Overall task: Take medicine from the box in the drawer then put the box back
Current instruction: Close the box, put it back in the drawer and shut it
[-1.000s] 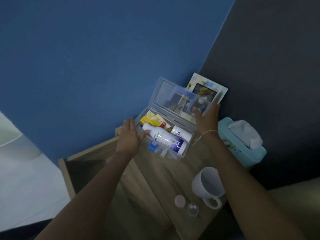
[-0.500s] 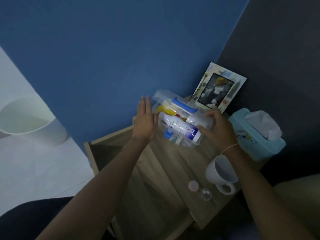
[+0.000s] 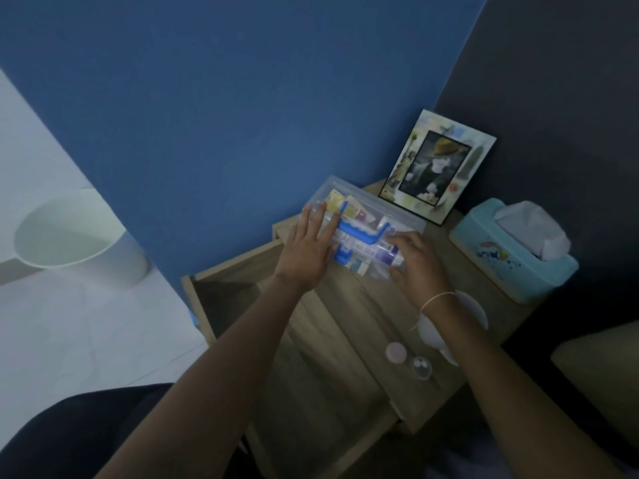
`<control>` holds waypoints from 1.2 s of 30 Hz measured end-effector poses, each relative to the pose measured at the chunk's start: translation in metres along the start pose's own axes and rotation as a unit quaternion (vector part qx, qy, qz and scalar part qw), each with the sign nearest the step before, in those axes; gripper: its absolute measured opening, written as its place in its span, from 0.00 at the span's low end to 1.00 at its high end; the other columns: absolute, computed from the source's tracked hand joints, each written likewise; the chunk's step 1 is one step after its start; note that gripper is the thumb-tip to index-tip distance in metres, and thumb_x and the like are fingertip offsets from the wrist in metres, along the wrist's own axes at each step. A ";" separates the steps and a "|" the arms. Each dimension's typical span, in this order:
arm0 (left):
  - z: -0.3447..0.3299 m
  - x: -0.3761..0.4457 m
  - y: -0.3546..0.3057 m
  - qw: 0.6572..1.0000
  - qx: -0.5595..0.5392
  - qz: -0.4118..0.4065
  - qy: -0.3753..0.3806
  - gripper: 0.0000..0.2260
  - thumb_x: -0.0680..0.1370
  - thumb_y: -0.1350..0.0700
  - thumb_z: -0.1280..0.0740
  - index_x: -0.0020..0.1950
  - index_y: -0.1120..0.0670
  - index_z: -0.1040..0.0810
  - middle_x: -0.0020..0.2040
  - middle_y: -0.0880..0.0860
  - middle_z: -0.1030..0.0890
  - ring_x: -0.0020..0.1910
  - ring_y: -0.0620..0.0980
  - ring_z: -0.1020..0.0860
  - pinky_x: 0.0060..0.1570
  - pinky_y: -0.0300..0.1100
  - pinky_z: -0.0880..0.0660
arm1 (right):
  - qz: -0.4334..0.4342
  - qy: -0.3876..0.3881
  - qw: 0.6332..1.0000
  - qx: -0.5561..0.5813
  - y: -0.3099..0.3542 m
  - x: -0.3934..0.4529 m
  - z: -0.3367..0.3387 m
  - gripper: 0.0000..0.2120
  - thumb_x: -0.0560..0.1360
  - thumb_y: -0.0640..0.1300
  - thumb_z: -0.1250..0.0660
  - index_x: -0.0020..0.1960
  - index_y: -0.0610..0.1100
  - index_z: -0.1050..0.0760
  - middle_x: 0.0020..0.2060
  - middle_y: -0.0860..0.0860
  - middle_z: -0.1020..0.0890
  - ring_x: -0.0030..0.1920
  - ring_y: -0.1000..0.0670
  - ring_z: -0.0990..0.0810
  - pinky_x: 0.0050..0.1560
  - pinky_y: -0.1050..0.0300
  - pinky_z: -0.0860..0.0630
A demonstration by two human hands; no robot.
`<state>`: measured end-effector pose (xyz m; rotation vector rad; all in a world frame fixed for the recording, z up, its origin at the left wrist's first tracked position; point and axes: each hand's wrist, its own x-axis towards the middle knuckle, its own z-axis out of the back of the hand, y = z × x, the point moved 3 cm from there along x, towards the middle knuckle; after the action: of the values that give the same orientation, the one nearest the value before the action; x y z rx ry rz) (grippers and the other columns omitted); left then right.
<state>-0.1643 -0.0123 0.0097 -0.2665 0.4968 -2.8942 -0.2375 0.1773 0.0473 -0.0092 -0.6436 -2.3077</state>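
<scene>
Labels are too blurry to read, but the clear box (image 3: 366,233) seems packed with tubes and a yellow packet. Left hand (image 3: 307,250) lies flat on its lid, right hand (image 3: 416,264) curls around its end.

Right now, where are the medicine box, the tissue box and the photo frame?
medicine box (image 3: 371,209): head view, clear lid.
tissue box (image 3: 501,257): head view, teal side wall.
photo frame (image 3: 437,167): head view, dark picture centre.

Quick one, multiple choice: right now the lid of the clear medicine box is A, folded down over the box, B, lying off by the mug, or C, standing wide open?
A: the lid with its blue handle lies over the medicine box, with the left hand and right hand pressing on it.
</scene>
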 end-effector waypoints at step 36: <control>-0.003 0.007 0.007 0.992 0.057 -0.011 -0.115 0.27 0.76 0.39 0.38 0.71 0.50 0.31 0.71 0.57 0.29 0.71 0.62 0.34 0.68 0.61 0.35 | -0.038 0.011 0.999 0.000 -0.016 0.016 -0.026 0.30 0.78 0.49 0.37 0.75 0.44 0.44 0.77 0.46 0.43 0.77 0.47 0.50 0.75 0.50 0.50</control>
<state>-0.1705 -0.0188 0.0056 -0.5827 0.2897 -2.8503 -0.2547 0.1649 0.0205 0.0416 -0.6430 -2.3782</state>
